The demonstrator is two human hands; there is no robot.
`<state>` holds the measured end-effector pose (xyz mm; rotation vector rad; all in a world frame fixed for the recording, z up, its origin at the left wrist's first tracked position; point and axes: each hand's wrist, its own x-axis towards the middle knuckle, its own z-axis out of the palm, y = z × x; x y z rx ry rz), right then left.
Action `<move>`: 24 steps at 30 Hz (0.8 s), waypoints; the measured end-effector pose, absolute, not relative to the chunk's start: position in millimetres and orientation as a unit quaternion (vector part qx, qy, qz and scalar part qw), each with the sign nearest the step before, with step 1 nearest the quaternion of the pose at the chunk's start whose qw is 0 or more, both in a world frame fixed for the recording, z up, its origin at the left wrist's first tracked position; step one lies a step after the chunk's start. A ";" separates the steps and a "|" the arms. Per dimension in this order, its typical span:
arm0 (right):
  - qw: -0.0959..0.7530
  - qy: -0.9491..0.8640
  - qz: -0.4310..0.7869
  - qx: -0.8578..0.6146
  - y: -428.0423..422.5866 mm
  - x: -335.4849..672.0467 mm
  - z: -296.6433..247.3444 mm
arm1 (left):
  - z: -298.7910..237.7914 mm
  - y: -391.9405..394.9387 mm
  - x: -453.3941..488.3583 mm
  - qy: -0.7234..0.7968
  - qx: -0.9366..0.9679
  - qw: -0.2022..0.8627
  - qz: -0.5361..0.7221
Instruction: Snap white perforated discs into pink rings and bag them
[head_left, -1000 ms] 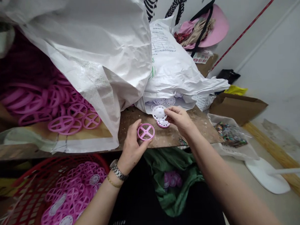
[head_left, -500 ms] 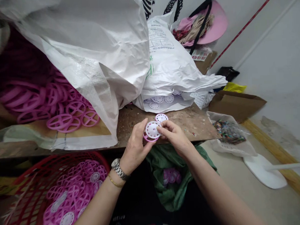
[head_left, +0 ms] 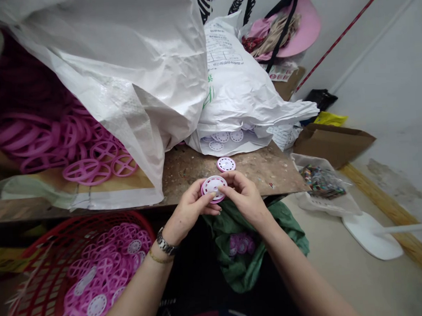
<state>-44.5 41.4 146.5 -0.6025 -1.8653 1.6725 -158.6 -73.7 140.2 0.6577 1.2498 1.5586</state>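
A white slotted plastic disc (head_left: pixel 212 182) lies over a pink spoked wheel (head_left: pixel 203 193), both held above the table's front edge. My left hand (head_left: pixel 188 205) grips the wheel from the left, thumb near the disc's lower rim. From the right, my right hand (head_left: pixel 246 196) grips the same pair, its thumb pressed on the disc's face. Just beyond my fingers, another white disc with a pink rim (head_left: pixel 226 164) rests on the wooden table (head_left: pixel 187 170).
Pink wheels (head_left: pixel 85 170) spill from a large white sack (head_left: pixel 123 64) at left. A second white sack (head_left: pixel 243 91) holds white discs. Below are a red basket (head_left: pixel 31 287) of wheels and a green bag (head_left: pixel 244 273). A plastic bin (head_left: pixel 317 200) stands at right.
The white disc now sits more squarely over the pink wheel. My left thumb has come up onto the disc's edge, and both hands have dipped slightly.
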 end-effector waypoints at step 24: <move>0.307 -0.759 0.521 -0.240 26.5 -28.7 152.6 | 136.6 -72.9 -140.7 0.613 0.384 0.334 0.605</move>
